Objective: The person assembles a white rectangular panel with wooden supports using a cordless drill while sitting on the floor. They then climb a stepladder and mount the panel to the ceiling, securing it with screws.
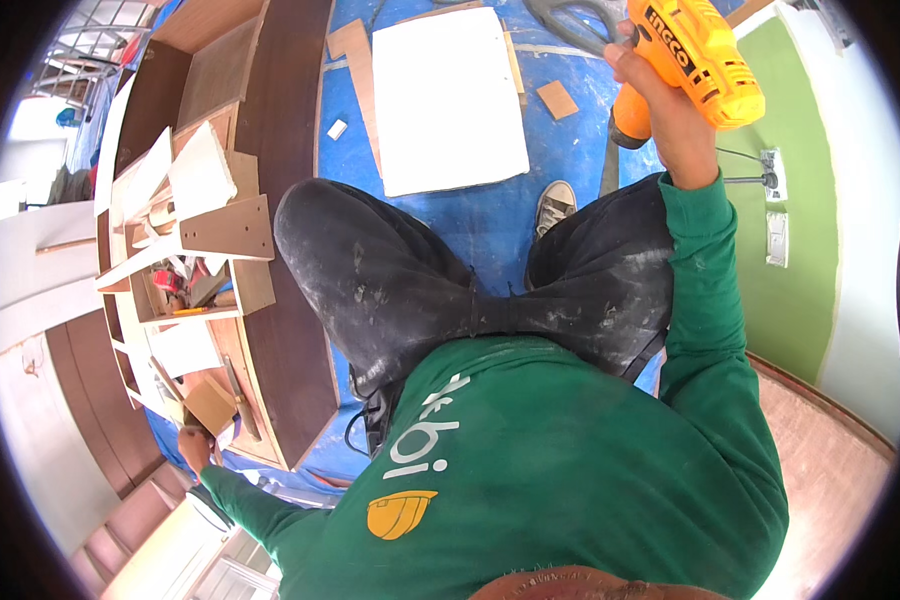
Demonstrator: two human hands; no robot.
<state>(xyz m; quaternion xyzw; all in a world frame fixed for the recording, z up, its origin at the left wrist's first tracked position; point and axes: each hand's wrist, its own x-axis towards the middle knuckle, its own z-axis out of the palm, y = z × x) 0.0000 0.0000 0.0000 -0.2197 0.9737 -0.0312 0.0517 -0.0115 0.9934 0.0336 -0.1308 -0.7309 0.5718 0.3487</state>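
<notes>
One yellow-orange plastic power tool (pixel 715 68) is sitting in the R hand (pixel 678 118), to the right of the white rectangular board (pixel 450 110) that's lying on blue plastic sheeting (pixel 565 152). R fingers are gripping it, tips showing on the board-facing side. From them, the tool's body is extending away from the board, its long axis slanting, vented end pointing back twd the wearer. L hand (pixel 194 447) is resting well left & rearward of the board, near a small brown wooden block (pixel 210 404); can't tell whether L fingers are holding anything.
</notes>
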